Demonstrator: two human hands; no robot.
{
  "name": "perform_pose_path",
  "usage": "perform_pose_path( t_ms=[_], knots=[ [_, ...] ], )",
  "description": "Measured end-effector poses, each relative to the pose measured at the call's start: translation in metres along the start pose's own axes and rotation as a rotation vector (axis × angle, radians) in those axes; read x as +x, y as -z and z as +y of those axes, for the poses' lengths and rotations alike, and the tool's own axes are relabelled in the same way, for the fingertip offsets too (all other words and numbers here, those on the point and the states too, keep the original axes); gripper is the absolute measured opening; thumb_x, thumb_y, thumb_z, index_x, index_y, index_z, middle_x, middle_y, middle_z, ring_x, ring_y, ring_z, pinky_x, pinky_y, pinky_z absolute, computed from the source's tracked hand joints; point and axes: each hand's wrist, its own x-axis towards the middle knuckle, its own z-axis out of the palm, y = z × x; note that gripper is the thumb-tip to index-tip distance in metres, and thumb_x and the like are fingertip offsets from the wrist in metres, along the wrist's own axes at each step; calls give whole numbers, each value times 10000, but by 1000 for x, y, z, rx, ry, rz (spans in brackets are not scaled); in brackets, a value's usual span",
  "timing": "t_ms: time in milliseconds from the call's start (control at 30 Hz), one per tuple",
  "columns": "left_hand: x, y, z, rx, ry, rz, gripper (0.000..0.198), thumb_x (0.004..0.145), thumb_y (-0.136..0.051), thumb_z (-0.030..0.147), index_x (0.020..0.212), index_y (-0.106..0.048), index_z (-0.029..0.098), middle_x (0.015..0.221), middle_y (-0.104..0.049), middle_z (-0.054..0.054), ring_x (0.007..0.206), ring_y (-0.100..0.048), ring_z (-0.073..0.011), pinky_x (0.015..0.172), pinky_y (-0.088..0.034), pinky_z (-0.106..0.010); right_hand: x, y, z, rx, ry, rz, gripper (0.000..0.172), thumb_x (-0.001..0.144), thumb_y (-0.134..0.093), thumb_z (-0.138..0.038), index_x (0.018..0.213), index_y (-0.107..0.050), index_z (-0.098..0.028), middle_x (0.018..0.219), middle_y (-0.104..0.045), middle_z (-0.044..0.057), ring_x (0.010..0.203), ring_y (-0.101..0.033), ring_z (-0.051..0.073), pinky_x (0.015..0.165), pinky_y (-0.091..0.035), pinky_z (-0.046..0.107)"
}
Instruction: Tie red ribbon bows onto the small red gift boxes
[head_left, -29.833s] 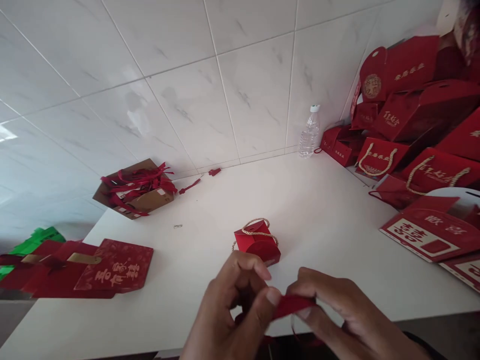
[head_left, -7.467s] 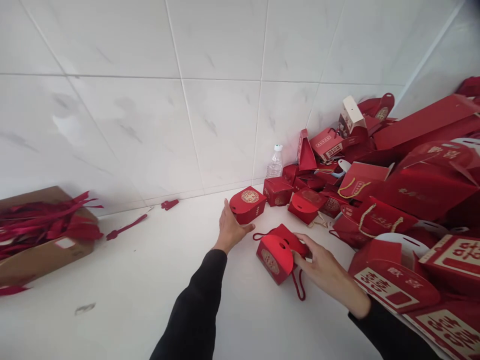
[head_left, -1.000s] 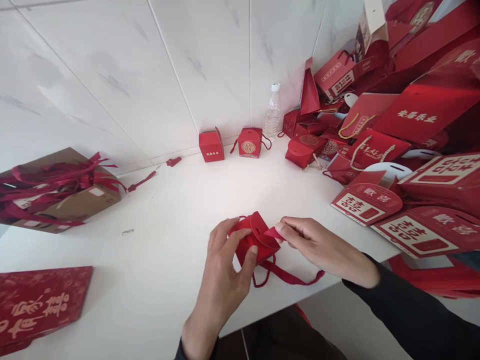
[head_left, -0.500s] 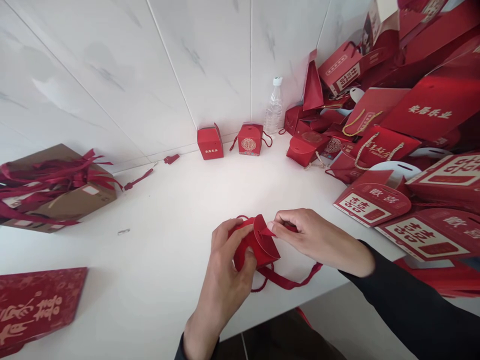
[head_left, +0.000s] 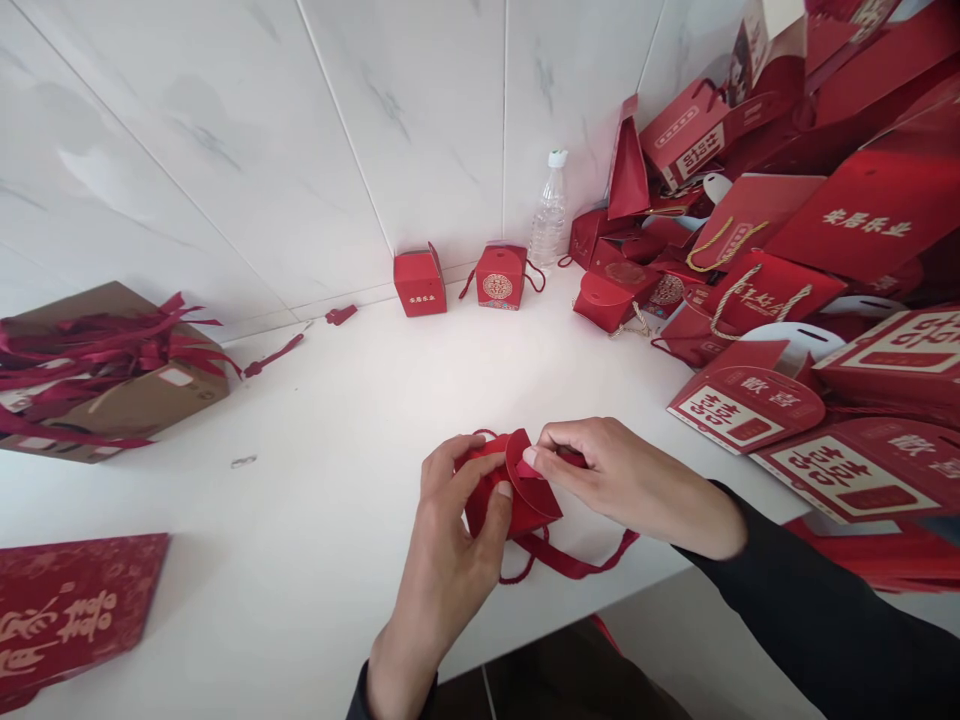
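A small red box [head_left: 536, 505] with a rounded flap rests near the front edge of the white table [head_left: 337, 520]. Around its left side and top are the fingers of my left hand [head_left: 457, 520], the thumb pressing on the box. My right hand [head_left: 607, 465] pinches the end of a dark red ribbon at the flap, partly covering it. The rest of the ribbon [head_left: 577, 565] trails on the table below and to the right. A thin red cord loops out beneath the box.
Two finished-looking red boxes [head_left: 420, 283] [head_left: 500, 277] and a clear bottle [head_left: 550, 215] stand by the wall. A large pile of red boxes [head_left: 780, 300] fills the right. On the left are a carton of ribbons [head_left: 176, 385] and a red printed box [head_left: 90, 610].
My right fingers have moved slightly left and closer to the flap with the ribbon end. My left thumb has shifted up a little on the box.
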Motion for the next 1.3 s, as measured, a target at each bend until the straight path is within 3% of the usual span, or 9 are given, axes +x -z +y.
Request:
perform_pose_path(
  t_ms=[200,300,400,533,667,767,900,1033,1300],
  knots=[
    [2,-4,3,-63,81,28,121,931,-590,238,935,-708,259,1289,-594,-81,1260,-563,-269,979,-549,-452,0,-5,-2,-8,5,3,359,1011,-491,-359,682,-483,-216,658,-574,-30,587,-498,138,562,-345,285],
    [1,-5,4,-155,116,93,100,943,-592,274,913,-686,258,1265,-618,-76,1326,-526,-269,1019,-523,-461,-1,-8,-2,0,127,144,184,1028,-489,-342,997,-623,-220,1013,-701,35,947,-633,217,814,-471,330],
    [-1,-4,6,-288,140,148,101,967,-582,317,948,-671,272,1335,-614,-56,1432,-433,-269,1098,-466,-488,0,-11,-2,33,355,129,260,1039,-470,-253,1276,-573,-227,1289,-646,64,1231,-536,238,1028,-426,393],
    [-8,-4,8,-406,188,213,120,973,-588,363,975,-668,274,1450,-542,-50,1412,-465,-289,1077,-490,-490,3,-12,-5,133,371,36,135,1039,-521,-266,1107,-632,-232,1104,-692,40,1063,-602,207,933,-466,345],
    [-19,-7,7,-211,150,242,125,954,-610,346,1063,-638,292,1437,-519,-61,1435,-411,-292,1093,-457,-506,4,-11,-7,159,326,46,139,1036,-545,-283,932,-616,-224,950,-654,12,950,-591,182,863,-463,309],
    [-26,-11,4,-31,157,268,372,892,-683,345,1243,-563,314,1311,-569,-80,1307,-495,-290,998,-510,-484,3,-10,-8,180,296,43,112,1043,-514,-269,974,-594,-232,1060,-653,23,1019,-589,181,900,-466,315],
    [-30,-12,3,-185,259,290,262,937,-628,392,1169,-597,276,1102,-645,-59,967,-632,-207,795,-562,-359,1,-14,-8,140,268,35,113,1015,-511,-222,920,-572,-231,1254,-595,73,1249,-519,219,1052,-424,394],
    [-30,-10,6,-431,357,292,282,954,-604,445,1160,-610,252,1136,-671,-70,984,-670,-200,815,-575,-334,4,-21,-8,70,238,51,117,1003,-517,-224,898,-569,-222,1333,-539,118,1368,-431,246,1115,-390,454],
    [-32,-8,8,-507,398,265,316,933,-642,454,1169,-612,245,1201,-660,-83,1026,-663,-220,913,-535,-373,10,-31,-13,15,219,37,131,977,-543,-182,854,-581,-202,1329,-550,144,1376,-436,241,1110,-422,419]
  ],
)
